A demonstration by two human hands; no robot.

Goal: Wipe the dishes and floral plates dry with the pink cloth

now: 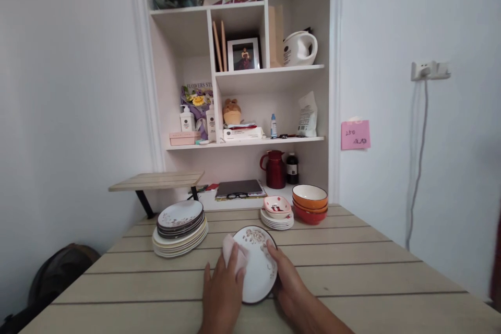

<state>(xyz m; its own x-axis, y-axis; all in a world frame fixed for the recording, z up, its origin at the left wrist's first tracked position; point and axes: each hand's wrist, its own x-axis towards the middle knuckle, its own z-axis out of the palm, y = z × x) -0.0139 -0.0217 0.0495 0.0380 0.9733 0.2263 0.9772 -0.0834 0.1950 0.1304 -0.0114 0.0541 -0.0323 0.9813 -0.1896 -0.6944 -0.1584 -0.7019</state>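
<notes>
Tilted up over the near part of the table is a white plate (259,271) with a dark rim and a brown flower pattern. My right hand (290,283) grips its right edge, thumb on the face and the other fingers hidden behind. In my left hand (224,292) is a pale pink cloth (236,255), pressed against the plate's left side. To the left stands a stack of plates (180,214), flowered dark-rimmed ones on top of cream ones. Beyond the plate, a small patterned dish (277,205) rests on several small white plates (277,223).
Orange and red bowls (310,198) are stacked at the table's back right. A small raised shelf (156,181) stands at the back left. Behind the slatted table (352,276), the shelving holds a closed laptop (239,188), glasses, a red jug (275,169) and a dark bottle (291,168).
</notes>
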